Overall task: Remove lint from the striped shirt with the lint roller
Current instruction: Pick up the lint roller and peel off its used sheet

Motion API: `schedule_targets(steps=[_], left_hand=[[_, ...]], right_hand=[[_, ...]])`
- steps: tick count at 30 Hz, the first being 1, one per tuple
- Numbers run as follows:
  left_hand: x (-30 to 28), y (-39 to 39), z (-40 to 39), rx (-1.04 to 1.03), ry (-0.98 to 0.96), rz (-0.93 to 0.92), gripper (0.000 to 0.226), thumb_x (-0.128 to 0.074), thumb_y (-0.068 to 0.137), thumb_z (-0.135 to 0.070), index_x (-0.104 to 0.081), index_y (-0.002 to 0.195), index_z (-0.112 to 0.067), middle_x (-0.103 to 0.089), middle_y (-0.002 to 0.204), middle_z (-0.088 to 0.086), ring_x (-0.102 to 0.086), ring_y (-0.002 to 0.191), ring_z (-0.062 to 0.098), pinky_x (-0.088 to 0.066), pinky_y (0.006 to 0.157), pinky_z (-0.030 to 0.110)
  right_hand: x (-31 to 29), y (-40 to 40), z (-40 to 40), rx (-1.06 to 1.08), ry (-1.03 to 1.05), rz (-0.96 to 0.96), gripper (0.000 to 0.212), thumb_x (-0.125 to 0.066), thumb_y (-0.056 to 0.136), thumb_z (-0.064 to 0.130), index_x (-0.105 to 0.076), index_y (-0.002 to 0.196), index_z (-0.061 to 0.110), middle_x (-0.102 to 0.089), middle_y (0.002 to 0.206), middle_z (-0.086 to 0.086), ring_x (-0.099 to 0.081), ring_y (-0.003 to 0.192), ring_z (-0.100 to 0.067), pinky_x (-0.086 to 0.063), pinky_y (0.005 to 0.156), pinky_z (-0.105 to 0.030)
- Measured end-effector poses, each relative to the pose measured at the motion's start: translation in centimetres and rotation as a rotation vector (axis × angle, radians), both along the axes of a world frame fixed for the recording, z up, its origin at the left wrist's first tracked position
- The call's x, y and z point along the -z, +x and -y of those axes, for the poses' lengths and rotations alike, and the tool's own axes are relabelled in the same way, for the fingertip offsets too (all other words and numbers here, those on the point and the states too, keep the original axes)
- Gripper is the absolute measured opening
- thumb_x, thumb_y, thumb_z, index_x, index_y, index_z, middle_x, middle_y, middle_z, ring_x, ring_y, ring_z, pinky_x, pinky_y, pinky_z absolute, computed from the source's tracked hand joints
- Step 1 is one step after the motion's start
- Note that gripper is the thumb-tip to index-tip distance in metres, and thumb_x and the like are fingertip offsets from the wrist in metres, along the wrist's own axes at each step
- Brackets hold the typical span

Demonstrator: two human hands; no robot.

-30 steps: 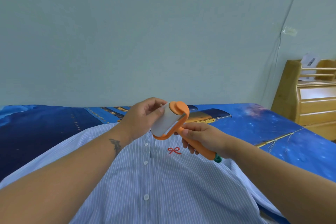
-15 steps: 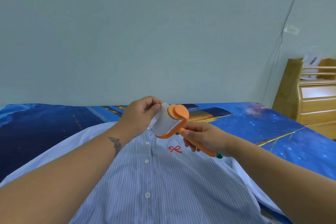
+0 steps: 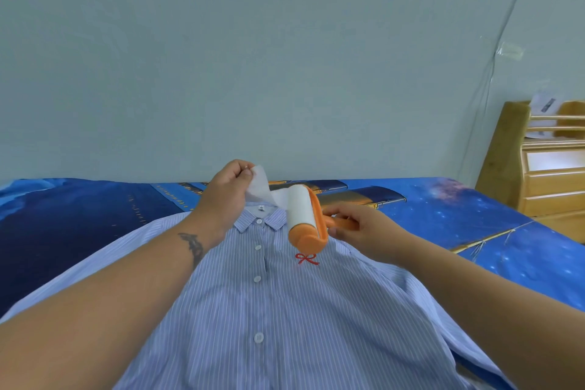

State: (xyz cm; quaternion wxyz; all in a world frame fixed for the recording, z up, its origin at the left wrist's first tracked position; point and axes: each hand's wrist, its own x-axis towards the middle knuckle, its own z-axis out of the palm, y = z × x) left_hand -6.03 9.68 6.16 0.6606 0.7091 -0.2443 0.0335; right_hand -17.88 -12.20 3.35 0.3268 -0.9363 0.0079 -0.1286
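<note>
1. You are looking down at a striped shirt [image 3: 285, 320], pale blue with thin white stripes, lying flat and buttoned up on a bed covered by a blue space-print sheet [image 3: 459, 218]. Its collar points away from you, toward a plain grey-green wall [image 3: 285, 57].
2. Your right hand [image 3: 364, 228] holds the orange handle of the lint roller [image 3: 305, 222]; the fingers curl around the handle in a closed grip.
3. The lint roller hangs just above the shirt, to the right of the collar, its white roll tilted with the orange end cap nearest you. Whether it touches the cloth cannot be told.
4. Your left hand [image 3: 229, 196] is raised above the left side of the collar. Its thumb and fingertips pinch the free end of a white adhesive sheet [image 3: 261, 188], a tight grip on the corner.
5. The sheet stretches from your left fingers across to the roll, partly peeled away and attached at the roll end.
6. A small red bow [image 3: 306, 259] is stitched on the shirt's chest, just below the roller's orange cap.
7. White buttons [image 3: 257, 279] run down the middle of the shirt, between your two forearms.
8. A dark tattoo [image 3: 191, 245] marks your left wrist.
9. At the far right stands a light wooden piece of furniture with drawers [image 3: 550, 174], well apart from the shirt.
</note>
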Motion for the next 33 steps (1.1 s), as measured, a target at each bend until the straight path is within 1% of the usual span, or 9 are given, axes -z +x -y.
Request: schedule_targets(steps=[4,7,10,13,16,20,26,30,33], left_hand=[[0.6,0.2,-0.3,0.062,0.188,0.076,0.016,-0.053,0.095,-0.031,-0.062,0.085,-0.022,-0.057,0.075,-0.011,-0.049,0.063,0.002,-0.040,0.065,0.023],[1.1,0.0,-0.4,0.161,0.314,0.080,0.012,-0.063,0.089,-0.033,-0.066,0.099,-0.027,-0.065,0.091,-0.016,-0.057,0.081,0.000,-0.043,0.074,0.020],[1.2,0.0,-0.2,0.177,0.397,0.063,0.035,-0.068,0.085,-0.032,-0.060,0.119,-0.029,-0.067,0.106,-0.011,-0.060,0.100,0.003,-0.043,0.083,0.022],[1.1,-0.1,-0.3,0.135,0.453,0.103,0.027,-0.069,0.084,-0.029,-0.062,0.110,-0.033,-0.062,0.092,-0.018,-0.057,0.086,-0.005,-0.039,0.069,0.013],[1.3,0.0,-0.4,0.096,0.478,0.130,0.018,-0.066,0.086,-0.021,-0.067,0.101,-0.029,-0.064,0.086,-0.009,-0.057,0.078,0.006,-0.040,0.064,0.017],[1.4,0.6,-0.8,0.002,0.436,0.091,0.021,-0.055,0.087,-0.009,-0.065,0.091,-0.027,-0.048,0.068,-0.003,-0.046,0.058,0.011,-0.038,0.045,0.015],[1.8,2.0,-1.9,-0.065,0.277,-0.156,0.028,-0.049,0.085,-0.003,-0.063,0.065,-0.018,-0.057,0.079,0.002,-0.048,0.065,0.016,-0.044,0.049,0.024],[2.1,3.0,-2.4,-0.126,0.131,-0.336,0.020,-0.048,0.085,-0.012,-0.056,0.067,-0.013,-0.052,0.085,0.008,-0.051,0.062,0.021,-0.047,0.045,0.022],[3.0,3.7,-2.9,-0.150,0.262,-0.224,0.027,-0.059,0.085,-0.035,-0.056,0.074,-0.010,-0.054,0.074,0.006,-0.050,0.060,0.020,-0.043,0.052,0.024]], right_hand=[[0.0,0.0,0.1,0.046,-0.013,0.059,0.022,-0.064,0.090,0.023,-0.063,0.108,0.036,-0.066,0.100,0.011,-0.062,0.093,-0.012,-0.051,0.089,-0.038],[-0.2,0.1,-0.1,0.060,-0.068,0.084,0.024,-0.065,0.089,0.022,-0.063,0.109,0.036,-0.064,0.102,0.013,-0.060,0.095,-0.011,-0.050,0.089,-0.037],[-0.2,0.1,-0.2,0.084,-0.195,0.095,0.030,-0.066,0.088,0.023,-0.062,0.116,0.033,-0.063,0.106,0.010,-0.057,0.099,-0.013,-0.048,0.090,-0.038],[-0.2,0.1,-0.2,0.102,-0.271,0.112,0.032,-0.065,0.088,0.027,-0.061,0.119,0.033,-0.063,0.108,0.007,-0.056,0.100,-0.015,-0.047,0.090,-0.038],[0.0,0.1,0.0,0.131,-0.303,0.119,0.032,-0.065,0.088,0.029,-0.061,0.119,0.035,-0.062,0.106,0.008,-0.057,0.097,-0.014,-0.048,0.088,-0.037],[0.2,0.4,0.2,0.176,-0.310,0.104,0.031,-0.064,0.088,0.033,-0.060,0.118,0.039,-0.061,0.103,0.010,-0.057,0.094,-0.014,-0.048,0.086,-0.036],[0.4,0.9,0.6,0.231,-0.242,0.051,0.027,-0.061,0.089,0.030,-0.060,0.115,0.040,-0.063,0.105,0.010,-0.059,0.093,-0.014,-0.050,0.085,-0.039],[0.2,1.2,0.9,0.248,-0.175,0.030,0.023,-0.061,0.090,0.026,-0.062,0.112,0.035,-0.065,0.104,0.007,-0.060,0.091,-0.015,-0.051,0.084,-0.041],[0.3,1.5,0.6,0.235,-0.176,0.000,0.024,-0.061,0.090,0.026,-0.063,0.112,0.035,-0.066,0.103,0.008,-0.061,0.090,-0.014,-0.051,0.085,-0.039]])
